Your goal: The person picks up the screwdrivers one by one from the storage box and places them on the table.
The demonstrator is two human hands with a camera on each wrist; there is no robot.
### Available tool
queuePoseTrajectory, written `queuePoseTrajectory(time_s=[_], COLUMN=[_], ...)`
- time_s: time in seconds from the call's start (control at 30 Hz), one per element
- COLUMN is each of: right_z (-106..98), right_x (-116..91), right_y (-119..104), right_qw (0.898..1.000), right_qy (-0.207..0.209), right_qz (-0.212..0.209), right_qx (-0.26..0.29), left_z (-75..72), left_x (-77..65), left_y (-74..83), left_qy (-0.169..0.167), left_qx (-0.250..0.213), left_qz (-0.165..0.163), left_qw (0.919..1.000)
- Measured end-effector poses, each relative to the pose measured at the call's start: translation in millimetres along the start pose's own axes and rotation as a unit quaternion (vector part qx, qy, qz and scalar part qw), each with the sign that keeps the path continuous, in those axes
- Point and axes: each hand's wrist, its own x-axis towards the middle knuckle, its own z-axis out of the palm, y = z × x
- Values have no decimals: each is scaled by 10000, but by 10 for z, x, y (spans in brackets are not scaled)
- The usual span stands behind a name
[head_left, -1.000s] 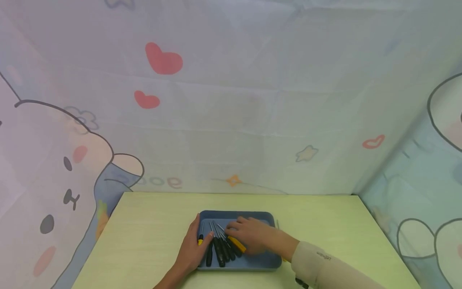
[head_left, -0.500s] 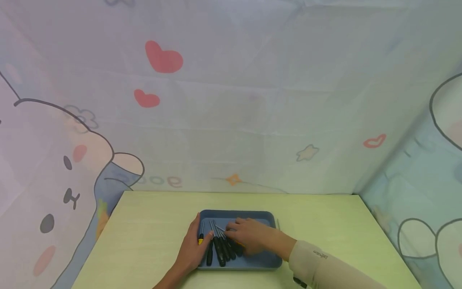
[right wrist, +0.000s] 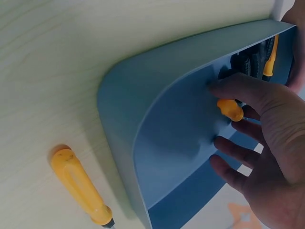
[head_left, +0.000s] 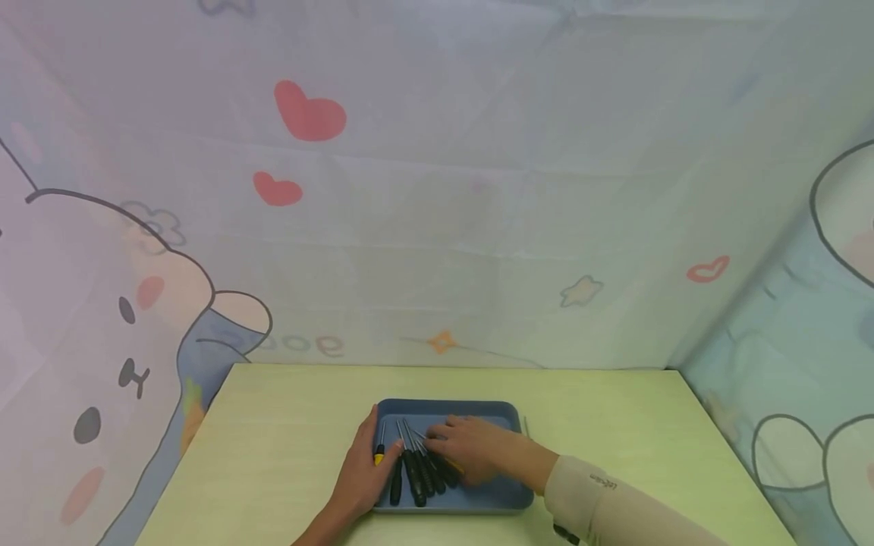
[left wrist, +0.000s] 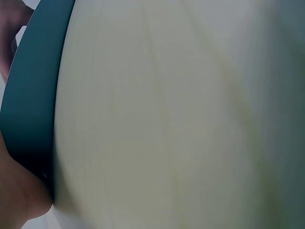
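Note:
My left hand point(head_left: 362, 469) grips the left side of a blue tray point(head_left: 451, 404), thumb over the rim and fingers along the outer wall. Inside the tray, several black-handled screwdrivers point(head_left: 413, 479) lie side by side, shafts pointing away. A yellow-and-black screwdriver point(head_left: 379, 453) sits by the left wall, partly behind the left thumb. Reaching in from the right, my right hand point(head_left: 471, 447) holds a yellow-handled screwdriver point(right wrist: 230, 109) between thumb and fingers beside the black handles. Its other fingers are spread, and the hand hides most of this screwdriver.
Another yellow-handled screwdriver point(right wrist: 81, 186) lies on the table outside the tray's right end, mostly hidden by the right arm in the head view. The pale wooden table point(head_left: 293, 409) meets a printed cloth backdrop point(head_left: 437, 250) behind and at both sides.
My right hand has shifted slightly over the yellow-handled screwdriver, so less of its handle shows. The left hand and the tray stay in place.

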Motion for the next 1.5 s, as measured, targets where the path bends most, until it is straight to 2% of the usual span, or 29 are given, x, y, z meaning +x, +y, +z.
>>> queuePoseTrajectory(time_s=[0.33, 0.67, 1.0, 1.2, 1.5], right_z=[32, -80, -41, -16, -84], right_x=[37, 61, 68, 31, -34], right_y=[38, 51, 77, 64, 98], right_qw=[9995, 9987, 9997, 9996, 9994], right_qy=[-263, -495, -187, 24, 260], right_qz=[10, -61, -39, -132, -132], right_qx=[181, 72, 141, 239, 188], left_z=[-8, -18, 1, 16, 8], left_x=[3, -16, 32, 12, 9], left_y=[-7, 25, 8, -14, 4], left_qy=[-81, -76, -30, -95, -63], left_qx=[-44, -80, -75, -149, -92], left_qz=[-78, -112, -129, -230, -121], left_qw=[9999, 9999, 9999, 9996, 9999])
